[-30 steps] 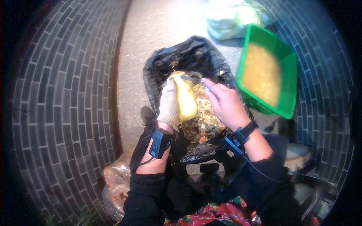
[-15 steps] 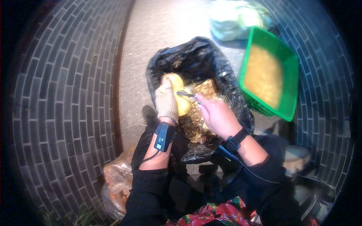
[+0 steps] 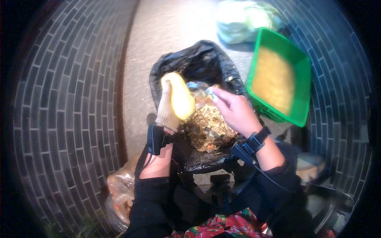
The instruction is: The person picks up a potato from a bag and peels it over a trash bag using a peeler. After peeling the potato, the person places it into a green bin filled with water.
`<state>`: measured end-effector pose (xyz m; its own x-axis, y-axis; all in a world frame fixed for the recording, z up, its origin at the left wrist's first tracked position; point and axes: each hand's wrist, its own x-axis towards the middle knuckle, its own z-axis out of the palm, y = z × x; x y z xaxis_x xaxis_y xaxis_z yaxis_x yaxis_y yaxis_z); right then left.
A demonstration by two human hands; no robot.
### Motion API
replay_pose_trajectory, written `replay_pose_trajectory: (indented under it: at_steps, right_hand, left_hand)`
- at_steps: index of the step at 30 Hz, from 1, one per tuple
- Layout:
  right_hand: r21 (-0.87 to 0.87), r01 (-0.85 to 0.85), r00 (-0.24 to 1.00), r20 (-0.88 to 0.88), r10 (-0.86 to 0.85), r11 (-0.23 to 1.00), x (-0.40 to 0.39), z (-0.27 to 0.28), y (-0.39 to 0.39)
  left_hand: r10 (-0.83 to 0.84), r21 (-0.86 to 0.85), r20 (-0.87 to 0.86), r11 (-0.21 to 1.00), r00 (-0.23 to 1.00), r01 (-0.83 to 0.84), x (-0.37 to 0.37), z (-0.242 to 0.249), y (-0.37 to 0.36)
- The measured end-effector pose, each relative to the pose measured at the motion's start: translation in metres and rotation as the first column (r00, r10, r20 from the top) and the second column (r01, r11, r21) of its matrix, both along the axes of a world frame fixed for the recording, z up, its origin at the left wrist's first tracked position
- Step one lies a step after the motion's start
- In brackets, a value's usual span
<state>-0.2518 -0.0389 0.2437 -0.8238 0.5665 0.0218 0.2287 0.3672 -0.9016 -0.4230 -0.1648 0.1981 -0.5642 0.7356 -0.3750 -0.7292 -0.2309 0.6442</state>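
My left hand [image 3: 166, 104], in a knitted work glove, is closed round a long, smooth yellow vegetable [image 3: 181, 99], narrower at its far end. It is held tilted over a bin lined with a black plastic bag [image 3: 160, 63]. My right hand [image 3: 237, 113], bare, pinches the handle of a small metal peeler [image 3: 197, 85], smeared by motion. The blade points left, a little to the right of the vegetable's upper part. Below both hands, a heap of brown and yellowish peelings [image 3: 208, 131] fills the lower part of the bag.
At right stands a green plastic crate [image 3: 254, 73] with a blurred yellow mass [image 3: 274, 79] inside. Beyond it lies a pale plastic bag [image 3: 246, 22]. A clear bag [image 3: 119, 194] sits at lower left. Tiled walls [image 3: 75, 99] rise on both sides of the floor.
The yellow vegetable has been turned so more of its smooth side faces up. The peeler has moved up and off its surface. My left hand has shifted slightly left.
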Motion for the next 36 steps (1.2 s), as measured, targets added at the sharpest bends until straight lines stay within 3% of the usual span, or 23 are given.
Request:
replay_pose_trajectory:
  at_steps: [3, 7, 9, 11, 13, 15, 17, 18, 19, 21, 23, 25, 29, 31, 34, 36]
  right_hand:
    - [0.041, -0.021, 1.0, -0.008, 0.021, 0.999, -0.001, 0.009, -0.002]
    - [0.189, -0.044, 0.996, -0.066, 0.058, 0.981, 0.0, 0.004, -0.009]
    - [0.221, -0.133, 0.991, 0.031, 0.13, 0.966, 0.0, 0.001, -0.016]
    - [0.209, -0.129, 0.991, -0.017, 0.136, 0.969, -0.001, -0.005, -0.021]
    - [0.166, -0.171, 0.981, 0.123, 0.151, 0.971, 0.001, -0.006, -0.024]
    - [0.142, -0.181, 0.981, 0.101, 0.168, 0.973, 0.003, -0.012, -0.027]
    - [0.12, -0.196, 0.979, 0.076, 0.188, 0.973, 0.007, -0.014, -0.032]
    - [0.091, -0.206, 0.976, 0.091, 0.198, 0.974, 0.008, -0.01, -0.034]
    - [0.066, -0.221, 0.971, 0.107, 0.214, 0.973, 0.008, -0.005, -0.033]
    - [0.067, -0.192, 0.978, 0.099, 0.185, 0.979, 0.007, 0.006, -0.026]
    - [0.064, -0.153, 0.985, 0.095, 0.147, 0.986, 0.004, 0.008, -0.022]
    - [0.177, -0.067, 0.986, -0.137, 0.092, 0.982, 0.001, 0.004, -0.021]
    - [0.234, -0.02, 0.998, -0.053, 0.033, 0.972, -0.004, -0.001, -0.021]
    - [0.253, -0.065, 0.998, 0.011, 0.065, 0.965, -0.006, 0.001, -0.021]
    - [0.189, -0.156, 0.985, 0.105, 0.138, 0.969, -0.004, -0.002, -0.025]
    - [0.204, -0.175, 0.982, 0.106, 0.156, 0.963, -0.003, -0.004, -0.024]
  left_hand:
    - [-0.072, 0.076, 0.067, 0.995, 0.995, 0.067, 0.011, 0.006, 0.001]
    - [-0.032, 0.056, -0.019, 0.998, 0.999, 0.033, 0.01, 0.009, 0.004]
    - [0.022, 0.016, -0.062, 1.0, 0.998, -0.021, 0.005, 0.002, 0.002]
    - [0.115, 0.021, -0.1, 0.993, 0.988, -0.113, -0.006, -0.02, -0.004]
    - [0.188, 0.024, -0.089, 0.982, 0.978, -0.186, -0.009, -0.029, -0.006]
    - [0.254, 0.023, -0.079, 0.967, 0.964, -0.253, -0.012, -0.028, -0.006]
    - [0.459, -0.033, -0.086, 0.886, 0.884, -0.463, -0.016, -0.016, -0.006]
    - [0.491, 0.076, -0.012, 0.869, 0.871, -0.488, -0.023, -0.013, -0.006]
    - [0.498, 0.082, -0.015, 0.865, 0.867, -0.495, -0.025, -0.012, -0.009]
    - [0.339, 0.106, -0.133, 0.939, 0.931, -0.327, -0.024, -0.006, -0.014]
    - [0.296, 0.075, -0.06, 0.954, 0.953, -0.291, -0.014, 0.002, -0.011]
    - [0.139, 0.01, -0.135, 0.99, 0.981, -0.139, -0.009, -0.001, -0.008]
    - [0.101, -0.011, -0.252, 0.994, 0.962, -0.108, 0.005, 0.001, -0.002]
    - [0.094, 0.007, -0.192, 0.996, 0.977, -0.094, 0.006, 0.004, -0.001]
    - [0.138, -0.05, -0.362, 0.985, 0.922, -0.167, -0.014, -0.01, -0.004]
    - [0.17, -0.05, -0.38, 0.978, 0.909, -0.203, -0.016, -0.019, -0.008]
